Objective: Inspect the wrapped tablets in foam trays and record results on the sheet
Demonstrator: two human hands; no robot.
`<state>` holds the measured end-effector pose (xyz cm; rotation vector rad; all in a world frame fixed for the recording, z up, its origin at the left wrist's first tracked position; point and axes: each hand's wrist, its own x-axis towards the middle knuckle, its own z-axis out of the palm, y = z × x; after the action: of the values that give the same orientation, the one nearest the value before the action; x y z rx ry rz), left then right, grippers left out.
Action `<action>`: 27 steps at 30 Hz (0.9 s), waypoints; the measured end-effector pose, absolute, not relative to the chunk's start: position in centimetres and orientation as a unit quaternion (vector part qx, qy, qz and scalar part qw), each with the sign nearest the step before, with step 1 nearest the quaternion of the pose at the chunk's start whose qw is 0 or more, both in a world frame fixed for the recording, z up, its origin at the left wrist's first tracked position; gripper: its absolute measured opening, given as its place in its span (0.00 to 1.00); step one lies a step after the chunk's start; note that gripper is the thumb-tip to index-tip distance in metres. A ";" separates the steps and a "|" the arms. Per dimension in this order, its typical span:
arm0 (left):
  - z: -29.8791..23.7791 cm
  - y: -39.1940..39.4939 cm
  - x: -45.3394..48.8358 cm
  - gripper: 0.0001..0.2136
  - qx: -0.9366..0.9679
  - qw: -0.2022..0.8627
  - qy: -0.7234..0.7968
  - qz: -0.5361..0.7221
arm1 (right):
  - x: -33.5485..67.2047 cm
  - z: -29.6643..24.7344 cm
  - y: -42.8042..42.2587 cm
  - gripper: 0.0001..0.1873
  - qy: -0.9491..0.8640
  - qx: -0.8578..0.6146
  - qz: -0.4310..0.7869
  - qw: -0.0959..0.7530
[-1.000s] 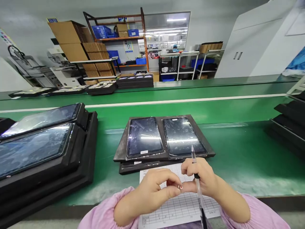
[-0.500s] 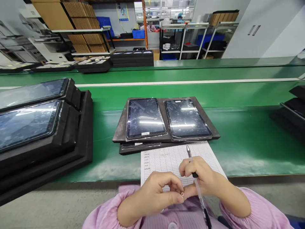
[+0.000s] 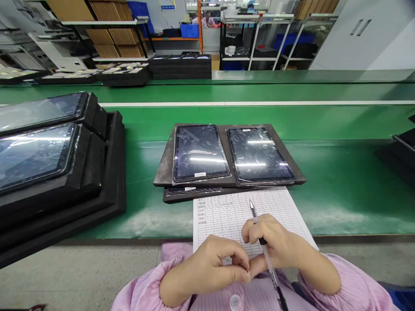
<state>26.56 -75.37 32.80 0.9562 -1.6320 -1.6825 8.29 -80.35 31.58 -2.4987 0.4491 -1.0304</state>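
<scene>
Between the thumb and index finger of my left hand (image 3: 217, 265) is a tiny pale object, too small to name. The tips of that pinch meet the fingers of my right hand (image 3: 275, 244). A clear ballpoint pen (image 3: 268, 259) with a black grip sits in my right hand, its tip pointing up and away from me. Below both hands lies a printed grid sheet (image 3: 214, 220) with a few handwritten marks. Its far edge meets a dark foam tray (image 3: 162, 172) holding two film-covered tablet screens, the left screen (image 3: 199, 151) and the right screen (image 3: 261, 153). Another tray shows underneath.
To the left, stacked black foam trays (image 3: 113, 172) carry more screens and overhang the bench edge. Dark trays (image 3: 400, 155) stand at the far right. Across the green bench (image 3: 340, 172), trays of small parts (image 3: 126, 77) line the back, with shelves behind.
The view has tipped down slightly, so the bench and trays appear higher. My hands keep nearly the same pose, with the pen shifted slightly left at its tip.
</scene>
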 end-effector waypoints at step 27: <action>28.0 -76.0 32.1 0.12 0.434 0.544 -0.498 -0.517 | 2.7 27.1 -80.0 0.19 0.360 -0.684 -0.508 0.380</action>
<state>32.12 -75.95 28.01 1.0309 -1.1812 -1.2272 2.75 -80.03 27.05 -1.7451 0.9203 -1.2972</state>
